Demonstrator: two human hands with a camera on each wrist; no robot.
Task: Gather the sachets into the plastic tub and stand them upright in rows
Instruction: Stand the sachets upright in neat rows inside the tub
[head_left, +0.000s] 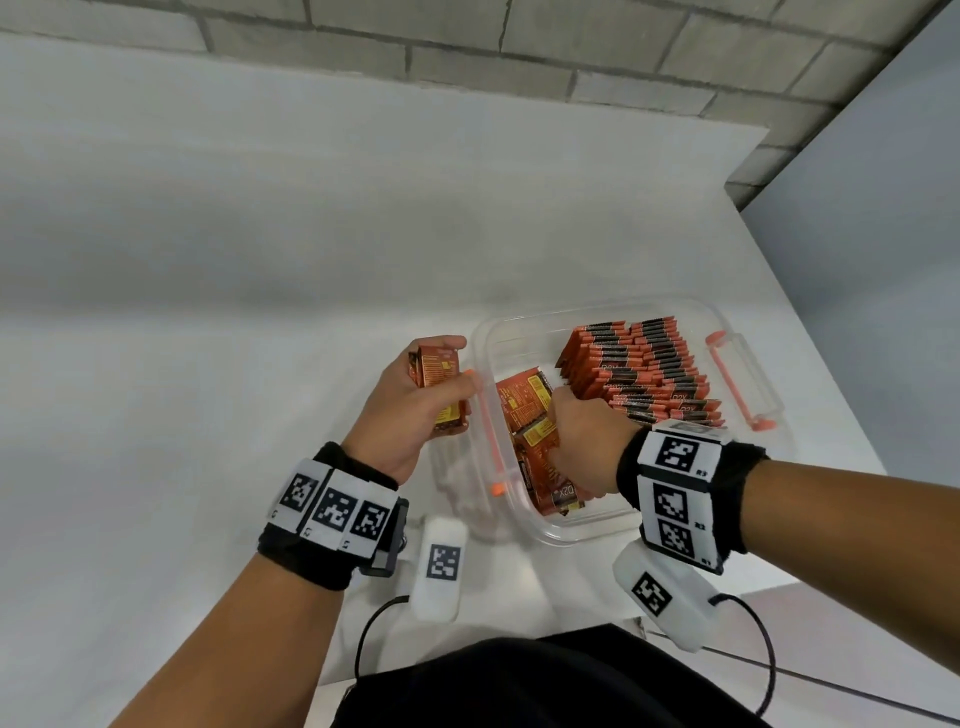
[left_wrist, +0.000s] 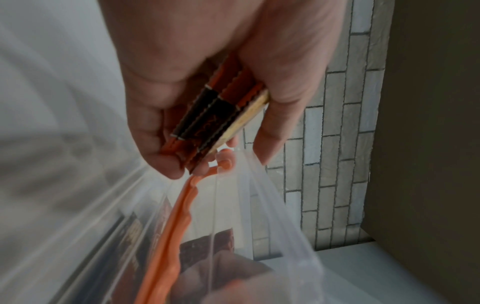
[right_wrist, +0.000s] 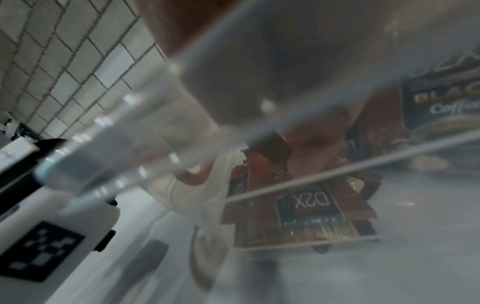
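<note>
Several sachets (left_wrist: 221, 115) sit pinched in a stack between the left hand's (head_left: 410, 410) thumb and fingers, just outside the tub's (head_left: 587, 530) orange-clipped wall. Beside it the right hand (head_left: 587, 447) reaches down among loose sachets (head_left: 524, 405) lying flat inside the tub; its fingers are hidden, so its grip is unclear. Beyond that hand, more sachets (head_left: 644, 369) stand upright in rows.

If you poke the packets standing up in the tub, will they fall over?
Probably. The standing sachets already lean in their rows, and they look thin and light. The tub has open space beside them, so a push could topple several.
</note>
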